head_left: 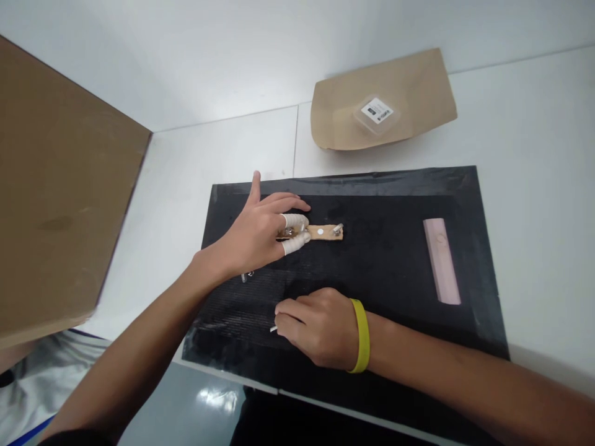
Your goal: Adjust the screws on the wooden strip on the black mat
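Pinch: right hand (320, 328) closed on thin white stick (273, 329); left hand (263, 229) narrow at tan strip (329, 233), clasp on it unclear | Strip: on black mat (381, 266), beneath left fingertips | Risk: uneven finger pressure could skew strip; loose pinch could drop stick, being so slim.

Left hand (258, 232) at tan strip (329, 232), right hand (320, 328) pinching white piece (273, 329); black mat (385, 266)

Illegible label (377, 111) on plastic case (372, 126)
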Motion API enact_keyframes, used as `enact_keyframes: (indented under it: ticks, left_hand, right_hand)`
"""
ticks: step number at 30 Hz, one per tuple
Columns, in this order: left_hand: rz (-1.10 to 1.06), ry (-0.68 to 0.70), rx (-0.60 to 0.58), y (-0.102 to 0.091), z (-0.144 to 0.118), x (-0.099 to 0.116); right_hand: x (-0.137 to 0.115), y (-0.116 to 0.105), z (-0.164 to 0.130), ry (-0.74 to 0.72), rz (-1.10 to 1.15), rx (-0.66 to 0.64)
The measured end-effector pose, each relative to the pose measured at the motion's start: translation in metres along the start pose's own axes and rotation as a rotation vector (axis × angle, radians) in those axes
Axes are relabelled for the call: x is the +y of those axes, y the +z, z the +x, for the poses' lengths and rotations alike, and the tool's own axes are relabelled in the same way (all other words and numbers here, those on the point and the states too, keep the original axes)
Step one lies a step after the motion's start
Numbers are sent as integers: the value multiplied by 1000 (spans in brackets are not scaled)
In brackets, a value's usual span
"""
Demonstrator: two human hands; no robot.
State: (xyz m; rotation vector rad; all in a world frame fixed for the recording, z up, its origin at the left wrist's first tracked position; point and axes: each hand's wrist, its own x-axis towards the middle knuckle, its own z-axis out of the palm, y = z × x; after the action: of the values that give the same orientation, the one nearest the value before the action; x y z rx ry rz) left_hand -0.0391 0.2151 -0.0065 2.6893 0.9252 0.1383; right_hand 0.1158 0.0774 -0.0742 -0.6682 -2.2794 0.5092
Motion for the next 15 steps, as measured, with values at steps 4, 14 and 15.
enact_keyframes:
  ticks: [4, 14, 15]
  left_hand:
    - [-1, -7, -9, 0, 0, 1]
    - [-19, -32, -10, -1, -2, 4]
    - [-21, -33, -9, -1, -2, 4]
  right_hand:
    - [0, 1, -1, -2, 2, -7]
    - [1, 1, -1, -2, -2, -37]
    - [1, 1, -1, -2, -4, -40]
